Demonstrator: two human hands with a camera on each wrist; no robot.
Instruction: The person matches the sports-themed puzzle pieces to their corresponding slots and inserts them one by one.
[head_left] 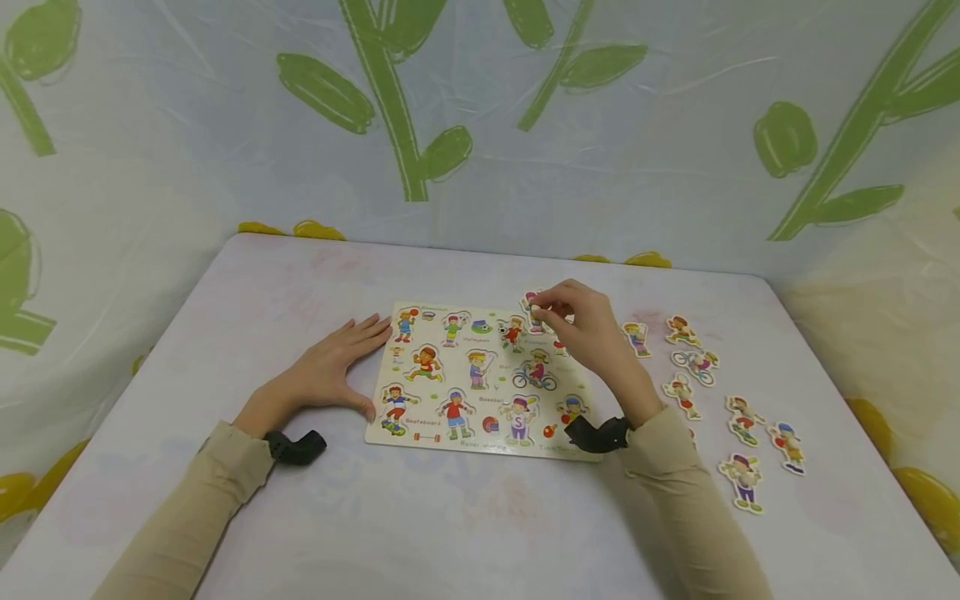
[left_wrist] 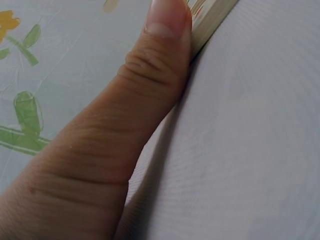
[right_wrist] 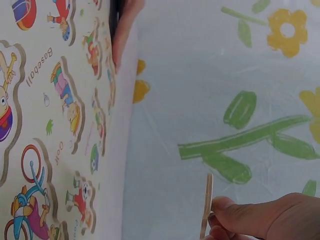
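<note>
Board (head_left: 450, 379) lies flat on the table (head_left: 420, 517), figures printed inside its shallow cut-outs (head_left: 477, 369). Out to its right, some nearer to me than its front edge, loose pieces (head_left: 744, 483) are strewn; I judge that spot keeps them handy without crowding the board. On my feed the left hand (head_left: 330, 367) grasps nothing, fingers spread and thumb set against the board's left edge; I read that as bracing it against sliding. Farther off, the right hand (head_left: 585, 321) has its grip on one piece (head_left: 534, 323), pinched between thumb and fingers and held up near the board's far edge. That pinch probably leaves most of the outline clear. Behind everything I see a leaf-printed backdrop (head_left: 600, 167).
</note>
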